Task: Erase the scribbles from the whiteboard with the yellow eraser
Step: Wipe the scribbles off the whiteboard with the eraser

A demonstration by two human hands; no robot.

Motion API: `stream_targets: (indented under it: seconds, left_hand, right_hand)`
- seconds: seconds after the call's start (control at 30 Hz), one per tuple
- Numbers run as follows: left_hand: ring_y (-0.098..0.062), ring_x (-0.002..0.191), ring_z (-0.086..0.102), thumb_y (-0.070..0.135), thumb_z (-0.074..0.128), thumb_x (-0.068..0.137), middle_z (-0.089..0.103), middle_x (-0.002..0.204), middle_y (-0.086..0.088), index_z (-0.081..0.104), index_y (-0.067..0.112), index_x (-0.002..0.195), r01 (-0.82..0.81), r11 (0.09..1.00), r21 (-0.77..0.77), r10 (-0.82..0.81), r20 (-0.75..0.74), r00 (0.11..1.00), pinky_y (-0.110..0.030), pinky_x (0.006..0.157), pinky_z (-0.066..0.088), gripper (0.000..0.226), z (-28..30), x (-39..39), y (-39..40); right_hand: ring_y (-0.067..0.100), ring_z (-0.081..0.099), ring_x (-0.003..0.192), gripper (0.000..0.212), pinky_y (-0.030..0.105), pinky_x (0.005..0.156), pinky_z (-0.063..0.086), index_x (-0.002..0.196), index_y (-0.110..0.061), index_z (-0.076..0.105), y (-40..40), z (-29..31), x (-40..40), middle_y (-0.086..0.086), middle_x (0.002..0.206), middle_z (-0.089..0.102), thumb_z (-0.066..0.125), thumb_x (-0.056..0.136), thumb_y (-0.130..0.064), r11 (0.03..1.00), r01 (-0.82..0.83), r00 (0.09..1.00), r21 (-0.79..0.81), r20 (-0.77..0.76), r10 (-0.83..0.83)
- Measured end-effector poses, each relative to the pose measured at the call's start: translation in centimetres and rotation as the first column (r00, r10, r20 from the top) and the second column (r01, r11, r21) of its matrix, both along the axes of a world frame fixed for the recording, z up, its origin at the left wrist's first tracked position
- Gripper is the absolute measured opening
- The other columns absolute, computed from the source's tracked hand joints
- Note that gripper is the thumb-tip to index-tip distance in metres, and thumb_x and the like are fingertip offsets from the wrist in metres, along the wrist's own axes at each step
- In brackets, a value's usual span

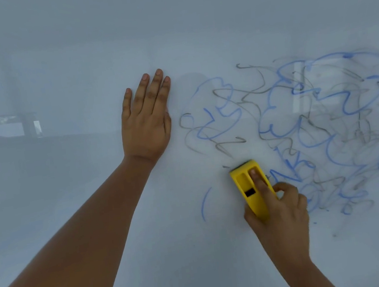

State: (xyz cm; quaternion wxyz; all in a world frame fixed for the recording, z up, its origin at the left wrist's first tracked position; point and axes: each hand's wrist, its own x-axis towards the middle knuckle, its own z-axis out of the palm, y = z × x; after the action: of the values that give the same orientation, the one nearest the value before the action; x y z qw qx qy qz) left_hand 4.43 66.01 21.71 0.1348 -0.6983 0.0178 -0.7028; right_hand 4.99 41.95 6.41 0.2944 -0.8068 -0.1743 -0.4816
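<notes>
Two bare hands of mine are on a pale, glossy whiteboard (98, 230) that fills the whole view. My left hand (145, 123) lies flat against the board with its fingers straight and close together, palm down, holding nothing; its bare forearm runs in from the lower left corner. Just to the right of that hand begins a wide tangle of scribbles (304, 126), looping lines in blue and grey that cover the right half of the board, some crisp and others smudged to a faint haze. My right hand (280, 213) comes in from the bottom edge and grips the yellow eraser (249, 188), a long plastic block with two lengthwise grooves on its back and a small black rectangle near its middle. My index finger lies stretched along the right groove, my thumb presses the eraser's left side near its lower end, and my other fingers curl against its right side. The eraser is pressed to the board at the lower left edge of the scribbles, tilted slightly to the left, with a dark pad showing at its upper end. A single curved blue stroke (205, 205) stands alone to the left of the eraser. Faint window reflections (6, 128) show on the left part of the board.
</notes>
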Motion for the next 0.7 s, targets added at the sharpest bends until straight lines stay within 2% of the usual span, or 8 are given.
stream_targets:
  seconds: [0.07, 0.2, 0.37, 0.43, 0.53, 0.63, 0.7]
  left_hand:
    - [-0.023, 0.140, 0.031, 0.011, 0.037, 0.093, 0.039, 0.151, -0.006, 0.039, 0.012, 0.145, -0.001, 1.000, 0.000, 0.001, -0.004, 1.000, -0.044, 0.115, 0.018, 0.052, 0.0, 0.0, 0.0]
    - [-0.023, 0.141, 0.030, 0.013, 0.035, 0.094, 0.038, 0.151, -0.006, 0.038, 0.011, 0.146, 0.008, 1.000, 0.002, -0.008, -0.013, 1.000, -0.043, 0.116, 0.018, 0.052, 0.0, -0.1, 0.0]
    - [-0.023, 0.142, 0.029, 0.012, 0.035, 0.095, 0.037, 0.152, -0.006, 0.038, 0.012, 0.146, -0.004, 1.000, -0.006, 0.004, -0.020, 1.000, -0.043, 0.116, 0.017, 0.052, -0.1, -0.1, -0.1]
    - [-0.022, 0.142, 0.029, 0.012, 0.036, 0.094, 0.037, 0.152, -0.005, 0.038, 0.012, 0.146, -0.005, 1.000, -0.017, 0.005, -0.016, 1.000, -0.044, 0.116, 0.018, 0.052, -0.1, -0.1, -0.2]
    - [-0.022, 0.142, 0.029, 0.012, 0.036, 0.093, 0.037, 0.152, -0.005, 0.038, 0.012, 0.146, -0.005, 1.000, -0.017, 0.005, -0.013, 1.000, -0.044, 0.116, 0.018, 0.053, -0.1, -0.1, 0.0]
    - [-0.022, 0.142, 0.029, 0.011, 0.037, 0.092, 0.037, 0.152, -0.005, 0.038, 0.012, 0.146, -0.007, 1.000, -0.014, 0.007, 0.001, 1.000, -0.043, 0.116, 0.018, 0.054, -0.1, -0.1, -0.1]
    - [-0.022, 0.142, 0.029, 0.011, 0.037, 0.092, 0.037, 0.152, -0.005, 0.038, 0.013, 0.146, -0.002, 1.000, -0.014, 0.002, 0.001, 1.000, -0.043, 0.116, 0.018, 0.054, -0.1, 0.0, -0.1]
  right_hand:
    - [0.030, 0.042, 0.076, 0.075, 0.039, 0.059, 0.044, 0.131, -0.037, 0.041, 1.8, 1.1, -0.3, 0.014, 0.098, 0.050, 0.068, 0.061, -0.035, 0.999, -0.038, 0.999, 0.018, 0.006, 0.038]
    - [0.028, 0.043, 0.072, 0.076, 0.036, 0.056, 0.043, 0.131, -0.038, 0.042, 4.4, 0.8, -1.1, 0.009, 0.097, 0.046, 0.066, 0.059, -0.038, 0.993, -0.116, 0.993, -0.021, -0.021, 0.115]
    - [0.024, 0.043, 0.068, 0.090, 0.034, 0.051, 0.040, 0.128, -0.043, 0.042, 4.9, -3.8, -2.2, 0.005, 0.096, 0.047, 0.079, 0.046, -0.037, 0.948, -0.168, 0.986, -0.270, -0.065, 0.156]
    - [0.025, 0.043, 0.068, 0.096, 0.035, 0.050, 0.039, 0.128, -0.047, 0.039, 3.7, -5.3, -1.8, 0.004, 0.098, 0.044, 0.079, 0.041, -0.036, 0.936, -0.179, 0.983, -0.302, -0.087, 0.160]
    - [0.031, 0.046, 0.068, 0.097, 0.038, 0.054, 0.044, 0.129, -0.043, 0.041, 0.8, -3.6, -0.3, 0.009, 0.097, 0.046, 0.082, 0.041, -0.031, 0.990, -0.080, 0.996, -0.113, -0.042, 0.076]
    - [0.034, 0.043, 0.076, 0.086, 0.043, 0.063, 0.042, 0.130, -0.035, 0.044, 0.0, 1.0, 0.8, 0.017, 0.100, 0.046, 0.082, 0.054, -0.024, 0.994, -0.002, 1.000, 0.109, 0.028, -0.001]
    - [0.031, 0.038, 0.080, 0.080, 0.042, 0.063, 0.042, 0.131, -0.036, 0.042, 1.4, 3.3, 0.8, 0.016, 0.100, 0.045, 0.075, 0.059, -0.028, 0.990, -0.023, 0.998, 0.137, 0.060, 0.015]
